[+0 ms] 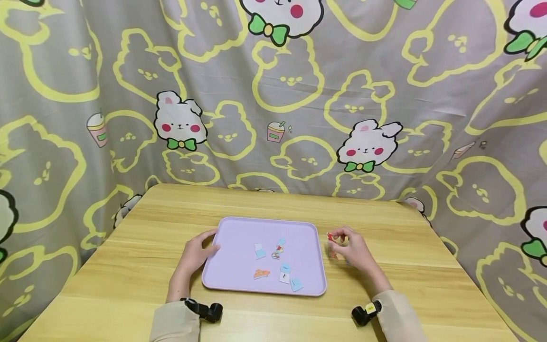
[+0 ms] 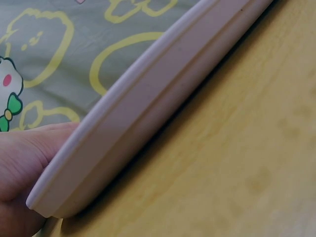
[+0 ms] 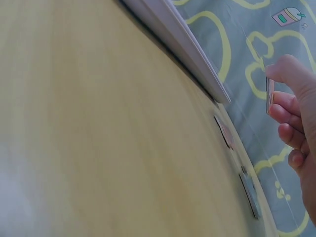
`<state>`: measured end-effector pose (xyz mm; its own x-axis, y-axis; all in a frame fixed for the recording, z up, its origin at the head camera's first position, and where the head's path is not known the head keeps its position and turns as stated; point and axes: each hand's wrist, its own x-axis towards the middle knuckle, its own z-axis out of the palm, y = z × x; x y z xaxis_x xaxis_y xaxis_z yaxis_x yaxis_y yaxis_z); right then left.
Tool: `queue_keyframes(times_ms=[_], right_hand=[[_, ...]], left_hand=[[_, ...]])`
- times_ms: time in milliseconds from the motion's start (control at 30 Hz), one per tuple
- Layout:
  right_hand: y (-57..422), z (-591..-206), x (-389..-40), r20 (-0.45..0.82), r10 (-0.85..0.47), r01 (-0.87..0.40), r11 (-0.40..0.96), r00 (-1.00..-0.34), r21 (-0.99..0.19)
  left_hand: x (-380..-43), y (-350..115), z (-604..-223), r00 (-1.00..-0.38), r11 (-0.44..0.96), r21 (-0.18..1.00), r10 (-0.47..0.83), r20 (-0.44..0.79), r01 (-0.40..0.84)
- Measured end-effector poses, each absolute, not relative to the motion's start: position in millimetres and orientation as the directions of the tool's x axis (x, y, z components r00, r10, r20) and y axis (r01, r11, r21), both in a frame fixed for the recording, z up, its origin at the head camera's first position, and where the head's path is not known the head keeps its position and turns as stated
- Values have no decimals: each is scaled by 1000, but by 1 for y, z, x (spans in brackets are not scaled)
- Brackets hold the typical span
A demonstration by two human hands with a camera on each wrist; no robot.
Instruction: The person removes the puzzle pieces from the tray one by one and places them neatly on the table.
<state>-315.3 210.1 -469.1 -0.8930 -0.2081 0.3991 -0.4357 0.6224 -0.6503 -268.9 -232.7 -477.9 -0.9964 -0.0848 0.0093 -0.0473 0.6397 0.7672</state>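
Note:
My left hand (image 1: 196, 252) grips the left rim of a lilac tray (image 1: 243, 225), thumb over the edge. The left wrist view shows the tray's side wall (image 2: 133, 103) with part of that hand behind it. Just off the tray's right side, my right hand (image 1: 353, 249) pinches a small flat red piece (image 1: 330, 236), seen edge-on as a thin piece (image 3: 269, 95) above the table. Below that hand, a reddish piece (image 3: 224, 132) and a bluish piece (image 3: 250, 195) lie on the table. Several cut pieces lie in the tray, including an orange piece (image 1: 261, 274) and a pale blue piece (image 1: 296, 284).
The wooden table (image 1: 141, 266) extends around the tray on all sides. A grey curtain (image 1: 299, 156) with yellow outlines and white bunnies hangs behind and beside it. More blue and white pieces (image 1: 259, 251) sit near the tray's middle.

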Motion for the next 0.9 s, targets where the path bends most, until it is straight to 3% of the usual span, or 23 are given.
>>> queue_keyframes(times_ms=[900], right_hand=[[266, -471, -301, 358, -114, -329, 707, -927, -626]], left_hand=[[-268, -233, -475, -998, 639, 768, -70, -5, -49]])
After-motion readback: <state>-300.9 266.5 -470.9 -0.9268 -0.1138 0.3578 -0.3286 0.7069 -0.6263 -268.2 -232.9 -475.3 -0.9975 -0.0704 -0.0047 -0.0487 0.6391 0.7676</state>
